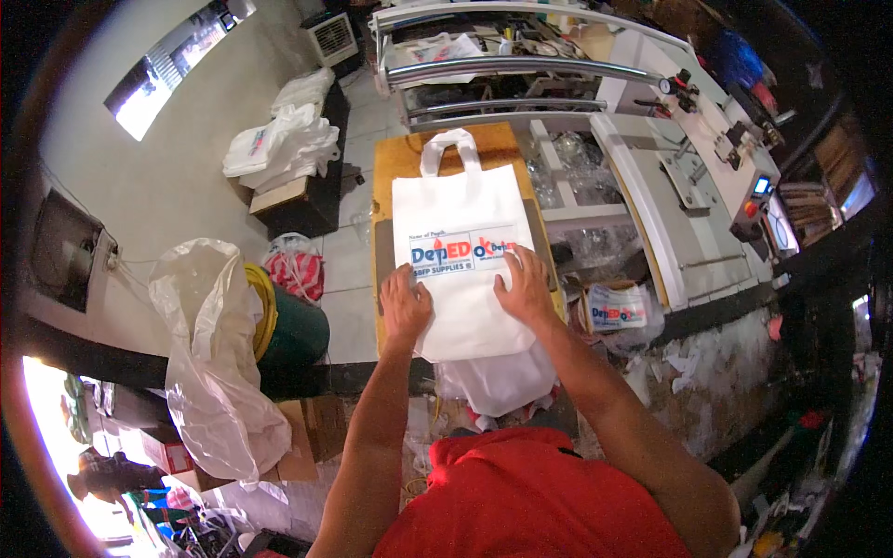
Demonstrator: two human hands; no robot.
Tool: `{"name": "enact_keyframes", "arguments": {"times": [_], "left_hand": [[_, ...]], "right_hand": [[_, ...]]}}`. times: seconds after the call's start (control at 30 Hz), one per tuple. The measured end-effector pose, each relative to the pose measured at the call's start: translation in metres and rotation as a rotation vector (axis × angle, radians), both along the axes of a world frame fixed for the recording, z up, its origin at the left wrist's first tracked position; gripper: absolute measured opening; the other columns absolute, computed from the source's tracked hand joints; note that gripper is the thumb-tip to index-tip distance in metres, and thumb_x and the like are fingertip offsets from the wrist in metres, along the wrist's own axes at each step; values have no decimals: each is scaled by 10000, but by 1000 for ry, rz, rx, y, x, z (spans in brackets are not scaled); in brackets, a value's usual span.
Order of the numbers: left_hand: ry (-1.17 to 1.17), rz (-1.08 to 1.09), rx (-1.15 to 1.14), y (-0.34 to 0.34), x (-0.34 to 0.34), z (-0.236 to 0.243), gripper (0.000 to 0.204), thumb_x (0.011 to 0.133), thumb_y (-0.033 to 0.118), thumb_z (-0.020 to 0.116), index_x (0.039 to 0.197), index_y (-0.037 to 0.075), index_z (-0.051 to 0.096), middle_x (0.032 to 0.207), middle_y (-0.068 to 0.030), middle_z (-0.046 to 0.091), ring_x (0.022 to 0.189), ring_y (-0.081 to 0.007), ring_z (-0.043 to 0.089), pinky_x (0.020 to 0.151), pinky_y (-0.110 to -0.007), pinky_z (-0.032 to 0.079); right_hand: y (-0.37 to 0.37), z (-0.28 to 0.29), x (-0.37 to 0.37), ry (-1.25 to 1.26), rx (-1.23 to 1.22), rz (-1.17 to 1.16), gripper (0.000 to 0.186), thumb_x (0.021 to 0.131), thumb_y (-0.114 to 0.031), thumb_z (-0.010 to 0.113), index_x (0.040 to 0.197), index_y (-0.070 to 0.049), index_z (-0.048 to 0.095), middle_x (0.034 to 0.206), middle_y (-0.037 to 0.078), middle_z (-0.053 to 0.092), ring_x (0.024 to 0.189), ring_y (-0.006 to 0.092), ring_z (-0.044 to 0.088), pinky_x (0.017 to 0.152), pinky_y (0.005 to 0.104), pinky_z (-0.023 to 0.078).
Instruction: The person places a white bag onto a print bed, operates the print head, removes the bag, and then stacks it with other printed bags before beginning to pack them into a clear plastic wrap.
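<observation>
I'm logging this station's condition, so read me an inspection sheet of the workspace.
Surface: wooden board, largely covered
Job's things: white printed bag, lying flat, handles pointing away from the person
Clutter: white bags piled at left; red-and-white plastic bag beside the green bin
Hands: left hand on the bag's left edge, right hand on its right side
Cables: thin wire at the left wall
Surroundings: pale machine with lit screen at right

A large white machine (690, 244) marks a workshop
</observation>
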State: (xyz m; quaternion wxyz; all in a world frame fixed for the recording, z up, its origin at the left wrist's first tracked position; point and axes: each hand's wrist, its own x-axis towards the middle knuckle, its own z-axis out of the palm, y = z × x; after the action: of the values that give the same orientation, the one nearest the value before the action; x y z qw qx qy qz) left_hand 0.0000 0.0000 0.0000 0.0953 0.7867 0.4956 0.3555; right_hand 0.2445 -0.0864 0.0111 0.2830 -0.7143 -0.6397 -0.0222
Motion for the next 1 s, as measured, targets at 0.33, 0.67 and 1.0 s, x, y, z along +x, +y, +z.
{"name": "enact_keyframes", "arguments": {"times": [0.33,0.67,1.0], "left_hand": [[11,1,35,4,1,3,412,799,98,594,1197,12,536,1175,-186,590,1108,-379,523,978,-466,396],[40,37,0,0,1,2,420,794,99,594,1205,26,541,1183,-167,589,1115,-370,516,980,-464,401],[38,31,4,-1,-1,-2,412,805,105,598,1206,26,550,1211,-170,587,1143,-372,510,1005,-461,392]], "right_hand": [[2,4,-1,-11,-5,-13,547,855,-260,623,1303,27,497,1362,224,422,1299,365,387,1093,501,296],[-2,5,-1,19,-10,-6,600,859,-269,618,1348,34,447,1367,223,416,1310,367,372,1091,507,288],[-3,29,29,161,258,-30,554,809,-201,683,1288,-6,485,1252,213,524,1194,395,489,1011,519,375]]}}
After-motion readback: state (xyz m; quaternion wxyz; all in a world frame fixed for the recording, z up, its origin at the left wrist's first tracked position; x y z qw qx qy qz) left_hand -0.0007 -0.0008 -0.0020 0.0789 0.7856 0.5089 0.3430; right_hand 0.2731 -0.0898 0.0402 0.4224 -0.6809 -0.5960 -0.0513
